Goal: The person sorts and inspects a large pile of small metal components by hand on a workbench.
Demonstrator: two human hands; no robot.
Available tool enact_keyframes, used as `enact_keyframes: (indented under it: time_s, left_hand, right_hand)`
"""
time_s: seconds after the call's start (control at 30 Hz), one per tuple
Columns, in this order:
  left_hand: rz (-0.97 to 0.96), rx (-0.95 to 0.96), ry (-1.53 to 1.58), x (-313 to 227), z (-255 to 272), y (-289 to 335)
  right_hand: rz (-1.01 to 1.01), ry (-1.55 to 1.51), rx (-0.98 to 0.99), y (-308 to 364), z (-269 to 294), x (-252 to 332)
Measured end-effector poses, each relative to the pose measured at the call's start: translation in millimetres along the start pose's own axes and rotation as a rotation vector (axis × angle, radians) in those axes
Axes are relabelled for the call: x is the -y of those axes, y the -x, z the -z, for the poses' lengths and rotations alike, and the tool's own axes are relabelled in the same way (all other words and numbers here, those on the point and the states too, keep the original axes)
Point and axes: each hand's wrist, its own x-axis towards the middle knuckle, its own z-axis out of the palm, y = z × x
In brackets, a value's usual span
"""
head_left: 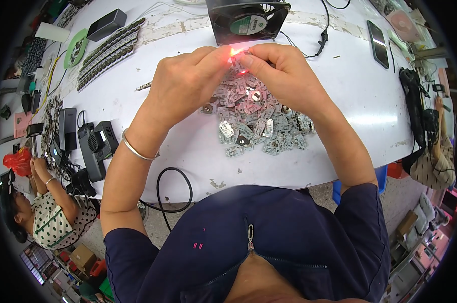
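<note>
One red-lit piece (233, 58) between left grip (188, 77), right grip (286, 71).

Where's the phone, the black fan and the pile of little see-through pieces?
Smartphone (378, 44): head view, middle of its dark screen.
Black cooling fan (248, 24): head view, label on its round hub.
Pile of small clear plastic pieces (259, 126): head view, middle of the heap.

Small-parts workshop: white worktable (364, 144), heaped parts (256, 123), fan (248, 24), seated co-worker (57, 219).
</note>
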Motion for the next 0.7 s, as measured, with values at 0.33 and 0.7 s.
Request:
enact_keyframes:
  time_s: [0.33,0.7]
  left_hand:
    - [0.060,-0.178,-0.015,4.0,-10.3,1.3]
    - [0.082,-0.124,0.040,-17.3,-10.9,2.5]
  right_hand:
    - [-0.006,0.044,-0.099,-12.6,-5.9,5.7]
    - [-0.104,-0.071,-0.132,6.0,-3.1,3.0]
